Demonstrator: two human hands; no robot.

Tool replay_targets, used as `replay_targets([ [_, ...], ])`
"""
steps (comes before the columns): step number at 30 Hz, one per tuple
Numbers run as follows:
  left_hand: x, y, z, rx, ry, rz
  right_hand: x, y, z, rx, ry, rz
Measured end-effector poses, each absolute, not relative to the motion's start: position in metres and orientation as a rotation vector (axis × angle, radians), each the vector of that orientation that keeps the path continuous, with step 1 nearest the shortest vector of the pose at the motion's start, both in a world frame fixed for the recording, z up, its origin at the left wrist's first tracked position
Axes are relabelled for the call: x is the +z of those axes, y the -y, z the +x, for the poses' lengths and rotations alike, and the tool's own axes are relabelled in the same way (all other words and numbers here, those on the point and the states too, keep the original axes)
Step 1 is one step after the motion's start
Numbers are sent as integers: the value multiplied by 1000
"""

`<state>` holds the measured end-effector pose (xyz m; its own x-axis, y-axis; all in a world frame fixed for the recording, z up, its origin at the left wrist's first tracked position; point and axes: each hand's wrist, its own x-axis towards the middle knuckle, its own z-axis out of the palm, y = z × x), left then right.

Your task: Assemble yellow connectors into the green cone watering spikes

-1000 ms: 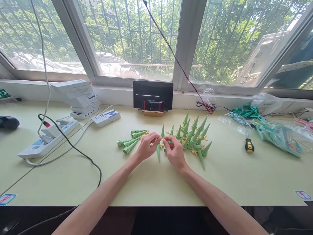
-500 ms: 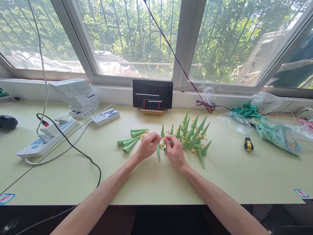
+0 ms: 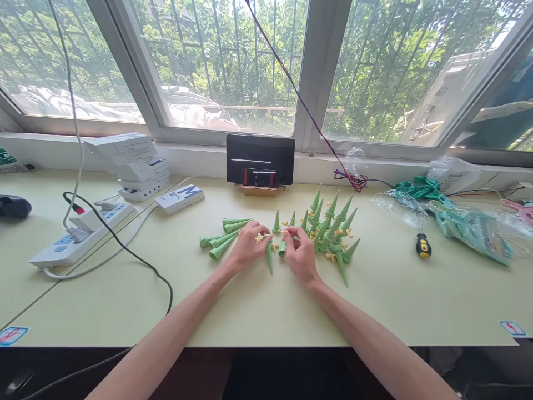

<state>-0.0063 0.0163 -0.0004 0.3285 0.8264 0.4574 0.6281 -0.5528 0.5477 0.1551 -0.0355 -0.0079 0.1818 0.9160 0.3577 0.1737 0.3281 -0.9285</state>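
Observation:
My left hand (image 3: 249,247) and my right hand (image 3: 300,254) face each other over the middle of the table, their fingers pinched. A small yellow plastic piece (image 3: 280,232) sticks out from my right fingertips toward the left hand. What my left fingertips grip is too small to make out. Below them a green plastic cone (image 3: 269,260) points toward me. An upright green cone (image 3: 276,222) stands just beyond my fingers. Beside my right hand is a cluster of green cones (image 3: 331,230) with small yellow connectors. Several green cones (image 3: 225,243) lie left of my left hand.
A phone (image 3: 261,178) on a stand is in front of a black tablet (image 3: 260,151). At left are a power strip (image 3: 83,236), a black cable (image 3: 137,258) and white boxes (image 3: 141,166). At right lie a screwdriver (image 3: 423,246) and plastic bags (image 3: 470,230).
My hands have drawn slightly apart, and the left fingers have lifted and opened a little. The small yellow piece now shows at my right fingertips. The cones around have hardly moved.

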Motion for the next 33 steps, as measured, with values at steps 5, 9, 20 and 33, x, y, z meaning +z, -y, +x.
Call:
replay_targets([
  [5,-3,-17,-6,946,-1329,2368,-7,37,155,730,1299,-1143],
  [9,-3,-18,-7,914,-1308,2393,-6,37,155,740,1303,-1142],
  [20,-1,-18,-10,870,-1259,2402,-5,37,154,713,1317,-1165],
  [33,2,-18,-12,867,-1252,2420,-5,36,154,661,1340,-1198],
])
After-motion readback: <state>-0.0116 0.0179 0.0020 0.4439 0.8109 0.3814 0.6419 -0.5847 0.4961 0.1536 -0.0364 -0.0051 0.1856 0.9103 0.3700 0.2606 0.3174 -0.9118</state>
